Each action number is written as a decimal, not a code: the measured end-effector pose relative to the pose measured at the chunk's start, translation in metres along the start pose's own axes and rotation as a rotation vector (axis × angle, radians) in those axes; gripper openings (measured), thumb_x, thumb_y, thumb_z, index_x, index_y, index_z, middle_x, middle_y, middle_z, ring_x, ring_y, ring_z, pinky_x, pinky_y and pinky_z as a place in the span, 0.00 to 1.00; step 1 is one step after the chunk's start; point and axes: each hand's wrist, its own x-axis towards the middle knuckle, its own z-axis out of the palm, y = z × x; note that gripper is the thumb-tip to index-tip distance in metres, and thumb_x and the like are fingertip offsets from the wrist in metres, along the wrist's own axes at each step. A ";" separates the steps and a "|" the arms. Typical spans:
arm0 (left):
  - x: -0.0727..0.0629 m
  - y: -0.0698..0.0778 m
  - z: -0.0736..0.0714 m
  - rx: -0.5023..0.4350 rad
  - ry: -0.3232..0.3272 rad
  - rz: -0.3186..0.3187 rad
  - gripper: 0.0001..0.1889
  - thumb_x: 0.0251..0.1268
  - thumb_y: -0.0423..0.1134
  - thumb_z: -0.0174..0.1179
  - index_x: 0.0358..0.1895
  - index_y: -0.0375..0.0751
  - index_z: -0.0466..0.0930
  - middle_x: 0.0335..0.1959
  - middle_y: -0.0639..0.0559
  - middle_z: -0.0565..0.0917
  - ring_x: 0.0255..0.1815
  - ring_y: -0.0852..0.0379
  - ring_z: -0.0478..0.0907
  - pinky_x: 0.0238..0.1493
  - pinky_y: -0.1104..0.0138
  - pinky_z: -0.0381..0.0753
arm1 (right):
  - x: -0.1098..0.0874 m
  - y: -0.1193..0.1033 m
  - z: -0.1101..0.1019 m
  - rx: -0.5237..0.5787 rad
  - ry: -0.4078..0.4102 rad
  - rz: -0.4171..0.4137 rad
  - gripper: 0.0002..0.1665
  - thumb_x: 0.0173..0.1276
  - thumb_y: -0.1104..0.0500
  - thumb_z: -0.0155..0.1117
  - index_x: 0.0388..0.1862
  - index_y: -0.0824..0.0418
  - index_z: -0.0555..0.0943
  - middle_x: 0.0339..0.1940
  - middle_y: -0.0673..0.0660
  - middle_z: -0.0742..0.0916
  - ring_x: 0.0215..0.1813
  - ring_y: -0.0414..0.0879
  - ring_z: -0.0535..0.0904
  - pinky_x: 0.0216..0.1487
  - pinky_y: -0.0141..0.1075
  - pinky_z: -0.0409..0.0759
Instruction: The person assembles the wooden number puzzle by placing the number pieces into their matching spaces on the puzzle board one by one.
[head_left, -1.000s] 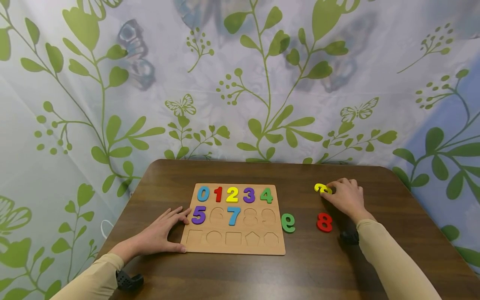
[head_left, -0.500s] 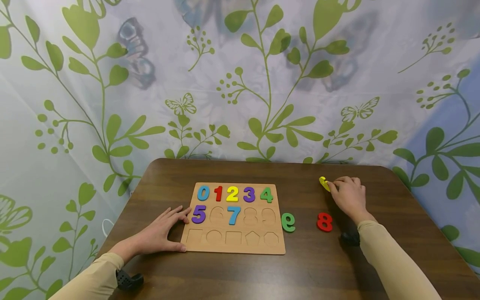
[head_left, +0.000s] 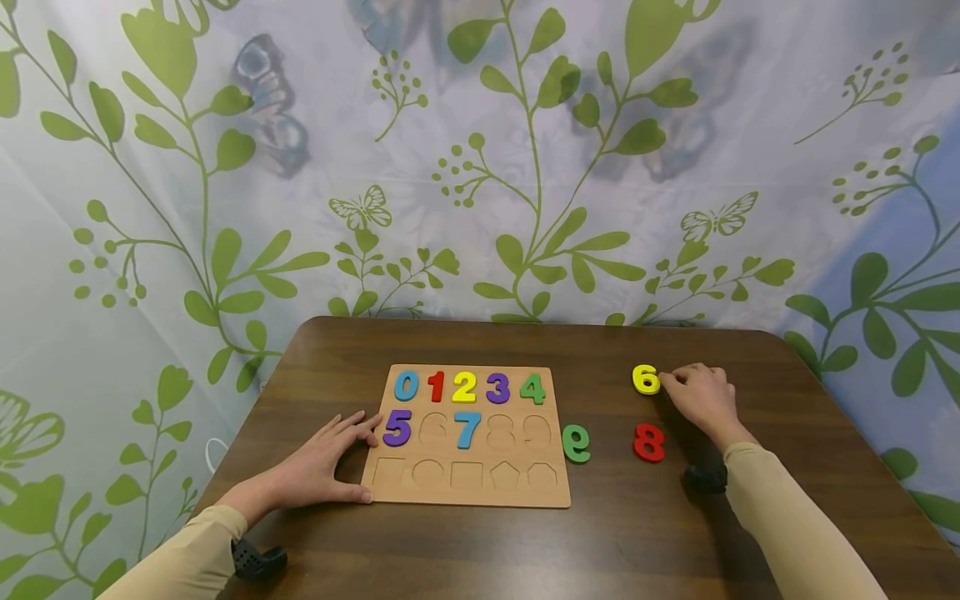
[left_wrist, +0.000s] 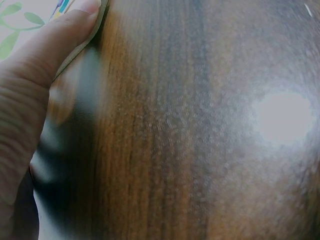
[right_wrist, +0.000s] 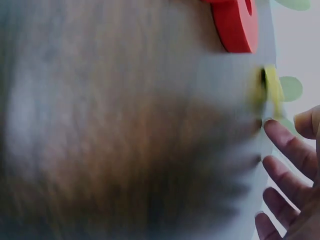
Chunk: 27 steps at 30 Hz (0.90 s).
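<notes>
In the head view a wooden number board point(head_left: 468, 492) lies on the table, with 0 to 5 and 7 in its recesses. My left hand point(head_left: 318, 467) rests against the board's left side, fingers near the purple 5 point(head_left: 397, 428) and thumb at the lower corner. A yellow 6 point(head_left: 646, 379) lies at the right, reading upright. Just right of it is my right hand point(head_left: 701, 396), with its fingertips close to the piece. The right wrist view shows those fingers point(right_wrist: 285, 170) loosely spread, holding nothing, near the blurred yellow 6 point(right_wrist: 274, 90).
A red 8 point(head_left: 648, 442) lies below the yellow 6. Beside the board's right edge sits a green piece point(head_left: 576, 444) shaped like a backward 9. The brown table point(head_left: 480, 550) meets a leaf-patterned cloth point(head_left: 480, 208) at the back.
The yellow 6 has been turned over: tilted in my right fingers, then on edge, now flat. My right hand has let go and drawn slightly right. The left hand stays put.
</notes>
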 end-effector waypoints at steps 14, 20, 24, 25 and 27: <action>0.001 0.001 -0.001 -0.007 0.000 -0.002 0.35 0.50 0.70 0.72 0.56 0.59 0.71 0.81 0.56 0.60 0.82 0.41 0.48 0.78 0.39 0.40 | 0.006 0.008 -0.002 0.064 -0.170 -0.114 0.50 0.67 0.39 0.68 0.79 0.62 0.63 0.71 0.76 0.65 0.68 0.76 0.54 0.56 0.70 0.56; 0.001 0.001 0.000 -0.011 0.007 0.010 0.35 0.51 0.70 0.72 0.56 0.57 0.72 0.81 0.53 0.61 0.82 0.38 0.49 0.77 0.37 0.41 | 0.008 0.006 0.003 0.054 -0.167 -0.119 0.53 0.63 0.32 0.70 0.77 0.62 0.68 0.69 0.76 0.66 0.66 0.74 0.56 0.55 0.68 0.57; 0.001 0.000 0.000 -0.010 0.001 0.000 0.35 0.50 0.70 0.72 0.57 0.58 0.71 0.81 0.55 0.60 0.82 0.41 0.48 0.78 0.39 0.40 | 0.008 0.007 0.006 0.064 -0.151 -0.116 0.52 0.62 0.31 0.70 0.74 0.63 0.71 0.67 0.74 0.67 0.65 0.73 0.57 0.55 0.67 0.57; 0.000 0.000 0.000 -0.010 0.000 -0.002 0.35 0.50 0.70 0.72 0.56 0.59 0.71 0.81 0.56 0.60 0.83 0.41 0.48 0.78 0.39 0.40 | 0.008 0.008 0.006 0.068 -0.149 -0.117 0.52 0.62 0.31 0.70 0.73 0.63 0.71 0.67 0.74 0.67 0.65 0.73 0.57 0.55 0.67 0.57; 0.000 0.000 0.001 -0.009 0.000 -0.001 0.35 0.50 0.70 0.72 0.56 0.59 0.71 0.81 0.56 0.60 0.83 0.41 0.48 0.78 0.39 0.40 | 0.009 0.009 0.007 0.073 -0.146 -0.117 0.51 0.62 0.31 0.70 0.73 0.63 0.71 0.68 0.74 0.67 0.65 0.73 0.56 0.55 0.67 0.57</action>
